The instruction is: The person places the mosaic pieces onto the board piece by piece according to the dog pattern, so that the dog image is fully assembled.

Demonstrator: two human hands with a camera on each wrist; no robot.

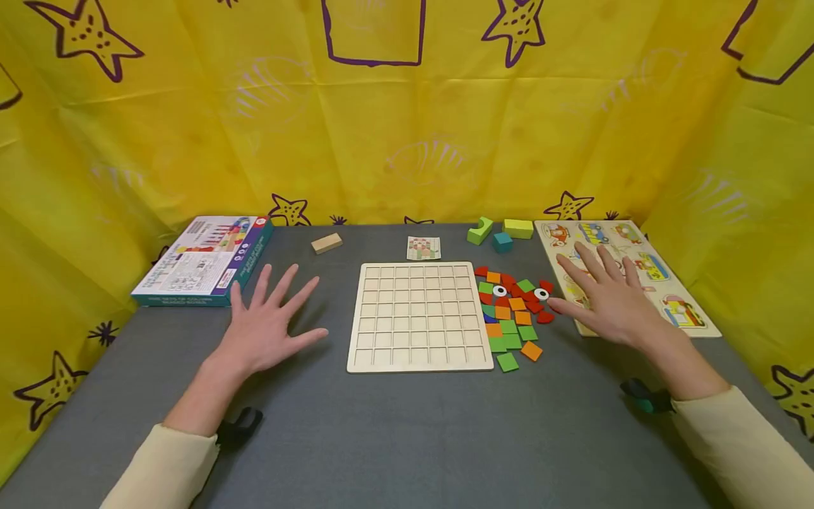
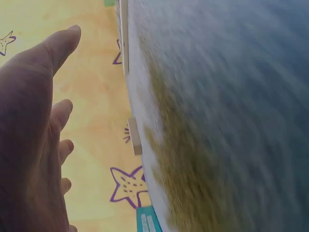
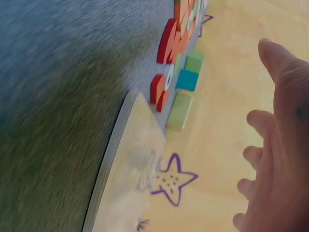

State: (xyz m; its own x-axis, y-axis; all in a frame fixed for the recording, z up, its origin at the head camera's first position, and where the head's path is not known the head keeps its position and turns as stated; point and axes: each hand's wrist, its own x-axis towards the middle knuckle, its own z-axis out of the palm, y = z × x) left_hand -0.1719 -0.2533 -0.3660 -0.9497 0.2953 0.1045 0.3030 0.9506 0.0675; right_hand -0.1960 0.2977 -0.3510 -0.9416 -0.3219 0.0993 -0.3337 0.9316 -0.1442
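Note:
My left hand (image 1: pixel 263 332) is spread above the grey table, fingers straight and apart, with nothing in it. It is between the boxed game (image 1: pixel 203 261) and a pale wooden grid board (image 1: pixel 420 318) of square cells. On the other side my right hand (image 1: pixel 610 300) is spread the same way, overlapping the picture puzzle board (image 1: pixel 668 283) in the head view. Left of its thumb lies a loose pile of flat red, green and orange tiles (image 1: pixel 509 326), including round eye pieces (image 1: pixel 541 294). Both wrist views show straight fingers holding nothing.
Behind the grid board lies a small picture card (image 1: pixel 423 248). A plain wooden block (image 1: pixel 327 243) lies at the back left. At the back right are a green arch block (image 1: pixel 480 230), a teal cube (image 1: pixel 502 242) and a green block (image 1: pixel 518 228). A yellow patterned curtain (image 1: pixel 407 141) encloses the table.

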